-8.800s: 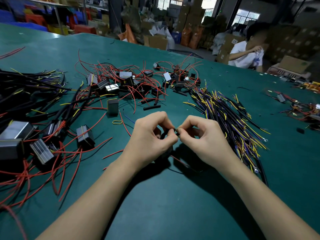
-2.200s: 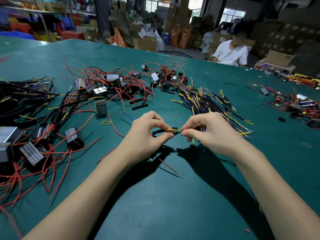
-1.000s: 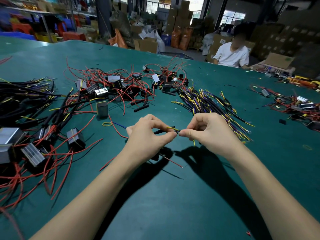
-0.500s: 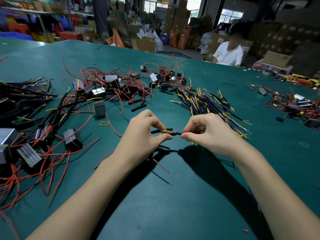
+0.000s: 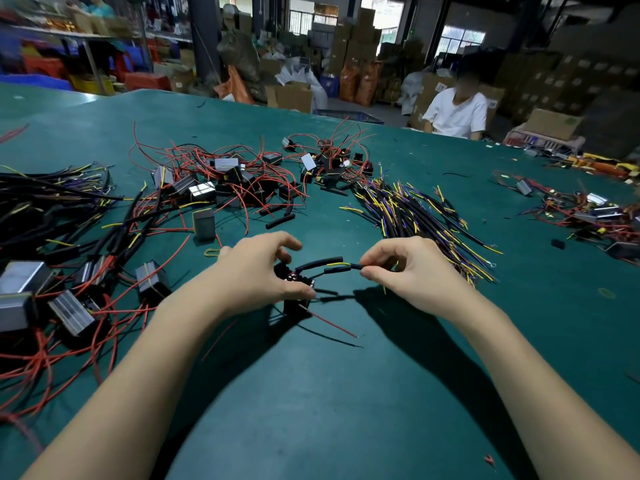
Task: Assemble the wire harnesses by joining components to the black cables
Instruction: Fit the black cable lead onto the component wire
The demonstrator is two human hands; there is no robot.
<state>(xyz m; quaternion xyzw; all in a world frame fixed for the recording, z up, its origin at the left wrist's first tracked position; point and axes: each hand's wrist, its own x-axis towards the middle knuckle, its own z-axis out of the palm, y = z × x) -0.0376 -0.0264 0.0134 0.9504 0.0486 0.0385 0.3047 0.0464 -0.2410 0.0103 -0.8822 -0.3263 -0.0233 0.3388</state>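
Gripping a small black component [image 5: 296, 285] just above the green table [image 5: 311, 393], the left hand [image 5: 258, 271] is curling around it while the right hand [image 5: 405, 271] is pinching the black cable [image 5: 332, 265] arching between both hands, near a bundle of black cables [image 5: 415, 216].
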